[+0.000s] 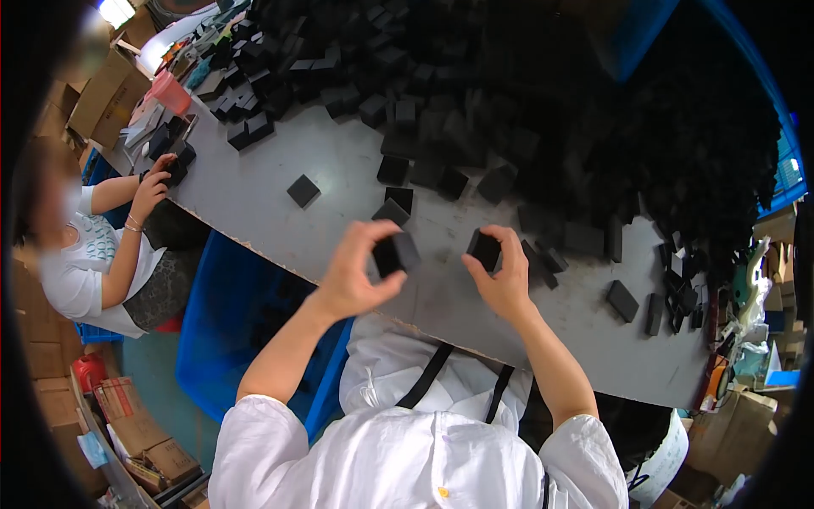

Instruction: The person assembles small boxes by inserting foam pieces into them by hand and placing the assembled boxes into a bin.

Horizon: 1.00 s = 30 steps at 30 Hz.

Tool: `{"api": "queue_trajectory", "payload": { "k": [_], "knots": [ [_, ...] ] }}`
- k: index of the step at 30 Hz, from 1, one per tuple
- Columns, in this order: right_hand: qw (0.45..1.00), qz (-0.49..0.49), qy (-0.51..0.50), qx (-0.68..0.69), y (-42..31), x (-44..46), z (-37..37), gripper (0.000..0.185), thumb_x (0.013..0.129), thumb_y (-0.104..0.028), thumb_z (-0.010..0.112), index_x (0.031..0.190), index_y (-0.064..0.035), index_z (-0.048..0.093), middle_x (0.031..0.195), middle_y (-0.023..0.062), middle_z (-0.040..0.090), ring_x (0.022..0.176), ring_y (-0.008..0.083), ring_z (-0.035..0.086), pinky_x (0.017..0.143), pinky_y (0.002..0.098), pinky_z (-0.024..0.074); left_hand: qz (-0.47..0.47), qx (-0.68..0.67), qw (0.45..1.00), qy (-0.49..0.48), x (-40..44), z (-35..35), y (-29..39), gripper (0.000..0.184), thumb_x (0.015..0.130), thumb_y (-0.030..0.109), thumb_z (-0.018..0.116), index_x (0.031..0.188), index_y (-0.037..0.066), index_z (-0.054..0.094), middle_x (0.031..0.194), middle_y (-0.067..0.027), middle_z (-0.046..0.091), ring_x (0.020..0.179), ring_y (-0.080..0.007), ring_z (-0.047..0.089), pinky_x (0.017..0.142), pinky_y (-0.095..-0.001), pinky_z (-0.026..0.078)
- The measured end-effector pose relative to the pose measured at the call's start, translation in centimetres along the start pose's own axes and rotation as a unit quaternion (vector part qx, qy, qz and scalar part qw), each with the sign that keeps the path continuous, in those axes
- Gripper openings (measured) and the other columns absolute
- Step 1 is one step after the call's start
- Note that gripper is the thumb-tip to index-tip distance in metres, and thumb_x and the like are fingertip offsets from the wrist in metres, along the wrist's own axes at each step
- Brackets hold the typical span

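My left hand (348, 270) is closed on a small black box (398, 254), held between thumb and fingers above the grey table (339, 161). In my right hand (507, 280), the thumb and fingertips grip another black box (485, 250), a short gap away from the first. Just beyond my left hand, black boxes (398, 200) lie on the table. Single boxes (622, 301) rest to the right of my right hand. Whether the held boxes have lids or openings is hard to make out.
A large heap of black boxes (441, 76) covers the table's far side. Below its near edge stands a blue bin (203, 339). At the left, another person (85, 254) handles dark boxes near a pink cup (170, 92). Cardboard cartons (140, 424) stand at lower left.
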State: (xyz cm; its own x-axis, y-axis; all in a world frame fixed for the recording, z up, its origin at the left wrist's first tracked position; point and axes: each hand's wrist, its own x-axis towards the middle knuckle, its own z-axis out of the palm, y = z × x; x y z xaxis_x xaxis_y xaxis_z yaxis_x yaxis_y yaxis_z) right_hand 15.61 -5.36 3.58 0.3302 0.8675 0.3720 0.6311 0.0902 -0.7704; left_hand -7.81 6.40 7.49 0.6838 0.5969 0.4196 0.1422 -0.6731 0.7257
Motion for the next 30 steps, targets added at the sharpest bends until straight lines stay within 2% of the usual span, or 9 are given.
{"api": "queue_trajectory", "payload": {
  "k": [2,4,8,11,17,20,24,28,30],
  "knots": [
    [0.999,-0.041,-0.021,-0.007,-0.4,-1.7,-0.7,0.048,0.072,-0.009,0.083,0.113,-0.0033,0.059,0.108,0.0153,0.059,0.099,0.0354,0.058,0.083,0.0415,0.0492,0.088,0.055,0.987,-0.119,-1.6,3.9,-0.9,0.071,0.071,0.009,0.081,0.135,0.001,0.051,0.123,-0.0147,0.061,0.104,-0.0341,0.06,0.091,-0.0384,0.051],
    [0.988,-0.139,-0.062,0.008,-0.8,-2.8,-1.2,0.05,0.068,-0.01,0.085,0.111,-0.0035,0.06,0.108,0.015,0.059,0.101,0.0359,0.057,0.084,0.0431,0.0496,0.074,0.009,0.99,-0.124,-2.3,6.8,-1.3,0.078,0.07,0.01,0.082,0.14,0.002,0.047,0.129,-0.0158,0.059,0.111,-0.0353,0.059,0.095,-0.0395,0.05],
    [0.979,-0.156,-0.127,-0.011,-0.3,-4.8,-1.1,0.051,0.073,-0.016,0.081,0.117,-0.0043,0.059,0.123,0.015,0.054,0.12,0.0388,0.05,0.1,0.0475,0.0442,0.036,-0.123,0.982,-0.141,-2.3,10.0,-0.4,0.096,0.071,0.014,0.084,0.151,0.004,0.032,0.143,-0.0175,0.051,0.128,-0.0378,0.052,0.105,-0.0419,0.046],
    [0.971,-0.145,-0.163,-0.098,-0.8,-5.9,-1.9,0.049,0.085,-0.029,0.07,0.126,-0.0061,0.055,0.137,0.0155,0.047,0.138,0.0404,0.034,0.113,0.0511,0.0315,0.059,-0.113,0.978,-0.163,-1.5,10.9,0.3,0.102,0.073,0.018,0.084,0.155,0.007,0.024,0.152,-0.0174,0.041,0.132,-0.0379,0.049,0.107,-0.0416,0.045],
    [0.97,-0.123,-0.201,-0.055,0.5,-7.3,-3.5,0.055,0.102,-0.05,0.04,0.135,-0.0067,0.044,0.144,0.0172,0.041,0.143,0.0416,0.024,0.118,0.0572,0.0171,0.087,-0.196,0.954,-0.209,-1.2,12.0,-0.3,0.106,0.075,0.017,0.084,0.157,0.01,0.018,0.159,-0.0201,0.028,0.141,-0.0408,0.037,0.111,-0.044,0.04],
    [0.981,-0.124,-0.146,-0.005,1.2,-7.9,-3.6,0.059,0.098,-0.051,0.049,0.137,-0.0067,0.045,0.144,0.0183,0.042,0.143,0.0398,0.027,0.118,0.0571,0.0185,0.168,-0.106,0.958,-0.205,-0.1,12.5,1.2,0.105,0.076,0.013,0.082,0.158,0.011,0.017,0.159,-0.021,0.027,0.142,-0.0432,0.035,0.111,-0.0438,0.04],
    [0.954,-0.044,0.177,-0.238,6.8,-5.7,-15.2,0.047,0.081,-0.014,0.073,0.125,-0.0064,0.058,0.126,0.0147,0.059,0.126,0.0374,0.049,0.108,0.0482,0.0354,0.186,0.001,0.946,-0.264,-1.1,12.9,1.1,0.082,0.079,0.015,0.078,0.147,-0.001,0.036,0.151,-0.0213,0.039,0.133,-0.0413,0.044,0.109,-0.0443,0.041],
    [0.752,0.165,0.35,-0.534,18.4,-8.2,-31.5,0.065,0.079,-0.039,0.076,0.131,-0.0061,0.055,0.133,0.0155,0.055,0.126,0.0356,0.048,0.107,0.0454,0.0367,0.212,0.022,0.945,-0.25,-0.5,13.1,2.3,0.072,0.081,0.016,0.075,0.141,-0.006,0.043,0.147,-0.0217,0.043,0.127,-0.0398,0.048,0.108,-0.0446,0.041],
    [0.796,0.318,0.311,-0.411,22.9,-11.7,-35.1,0.084,0.07,-0.05,0.079,0.136,-0.0056,0.052,0.139,0.0152,0.05,0.127,0.0345,0.047,0.108,0.0451,0.0376,0.188,0.017,0.951,-0.246,-0.4,13.0,2.5,0.073,0.081,0.015,0.074,0.143,-0.006,0.041,0.147,-0.0224,0.043,0.129,-0.0406,0.047,0.109,-0.0452,0.04]
  ]
}}
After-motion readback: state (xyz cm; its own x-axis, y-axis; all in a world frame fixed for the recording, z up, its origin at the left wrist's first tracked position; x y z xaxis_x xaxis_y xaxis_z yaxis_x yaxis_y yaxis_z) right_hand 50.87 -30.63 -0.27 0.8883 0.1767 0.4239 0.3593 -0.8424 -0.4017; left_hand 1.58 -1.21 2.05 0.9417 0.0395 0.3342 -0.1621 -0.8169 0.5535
